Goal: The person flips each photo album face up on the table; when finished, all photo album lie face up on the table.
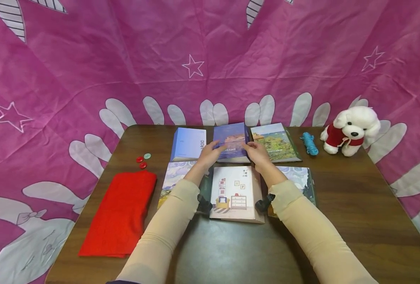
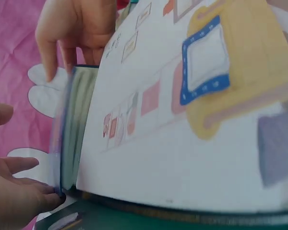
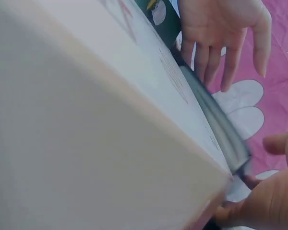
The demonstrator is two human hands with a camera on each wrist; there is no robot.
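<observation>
Purple book [image 1: 231, 136]: middle of the back row on the table [image 1: 355, 221], lying between the two hands.
Left hand [image 1: 209, 154]: at the book's left edge, grip loose, thumb and fingers apart rather than curled round it; how firmly it touches, I can't tell.
Right hand [image 1: 257, 154]: at the opposite edge, its grip likewise apart, fingers fairly straight.
Back-row neighbours: a blue book [image 1: 186, 142] to the left, a book with a green landscape cover [image 1: 275, 142] to the right.
Front row: a white book [image 1: 231, 185] with a drawn room, between the forearms; a painted-cover book on either side, each partly hidden by an arm.
Left side of the table: folded red cloth [image 1: 119, 213], with two red buttons and a pale green button [image 1: 147, 156] just beyond.
Right side: blue cord bundle [image 1: 309, 144] near a white plush dog [image 1: 353, 128] in a red top.
Behind: pink backdrop [image 1: 210, 51] with white stars.
</observation>
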